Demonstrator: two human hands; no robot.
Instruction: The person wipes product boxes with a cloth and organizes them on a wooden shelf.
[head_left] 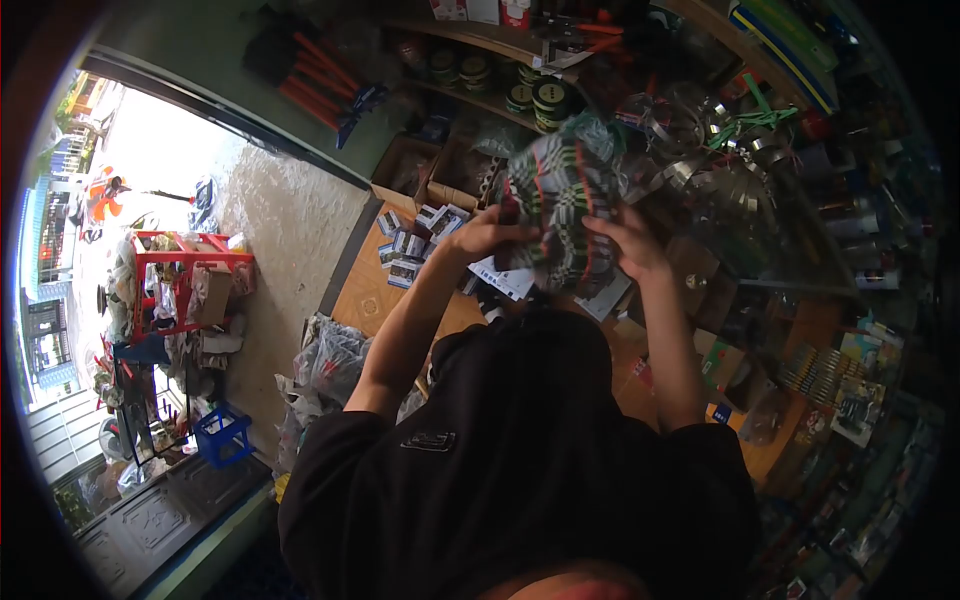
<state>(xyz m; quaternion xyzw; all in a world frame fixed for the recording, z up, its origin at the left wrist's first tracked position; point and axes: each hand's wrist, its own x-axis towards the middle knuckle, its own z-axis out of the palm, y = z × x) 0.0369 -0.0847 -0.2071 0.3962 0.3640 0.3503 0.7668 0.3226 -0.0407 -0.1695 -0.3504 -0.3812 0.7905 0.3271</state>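
Between my two hands is a bundle of plaid cloth (570, 205) with green, white, black and red lines, slightly blurred. My left hand (490, 234) grips its left side, the fingers reaching over the fabric. On the right side, my right hand (632, 240) holds the cloth with thumb and fingers at its edge. The bundle is held up above the floor, over some white printed sheets (507, 278). Just left of it, small printed boxes (408, 243) lie on the tan tiled floor (362, 292).
Open cardboard boxes (405, 168) stand beyond my left hand. Shelves hold green tins (549, 97). Metal rings (690, 150) and green ties lie at the upper right. Plastic bags (335, 358) are beside my left forearm. Outside the doorway are a red rack (190, 257) and a blue crate (222, 435).
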